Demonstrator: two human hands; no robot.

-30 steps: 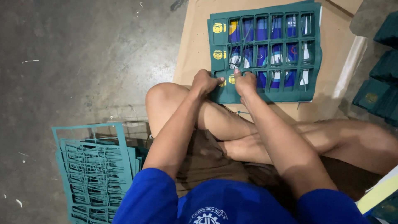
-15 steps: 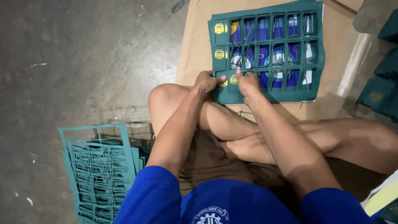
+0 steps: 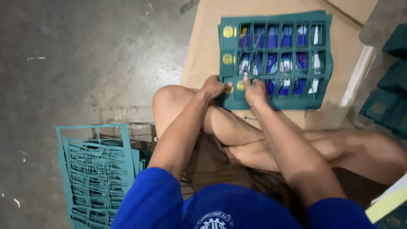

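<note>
A stack of teal die-cut card sheets (image 3: 322,68) with rows of rectangular windows lies on a brown cardboard sheet (image 3: 203,51) in front of my crossed legs. Blue and white print and round yellow marks show through the windows. My left hand (image 3: 214,88) and my right hand (image 3: 254,90) both pinch the sheet's near-left corner, close together, fingers closed on its edge around the small yellow pieces there.
A pile of teal punched-out lattice scraps (image 3: 91,169) lies on the grey concrete floor (image 3: 85,63) at my left. More teal stacks (image 3: 388,106) sit at the right edge. A pale yellow-white strip (image 3: 388,203) pokes in at bottom right.
The view has shifted slightly; both hands stay at the same corner of the teal sheet, fingers working a little closer together.
</note>
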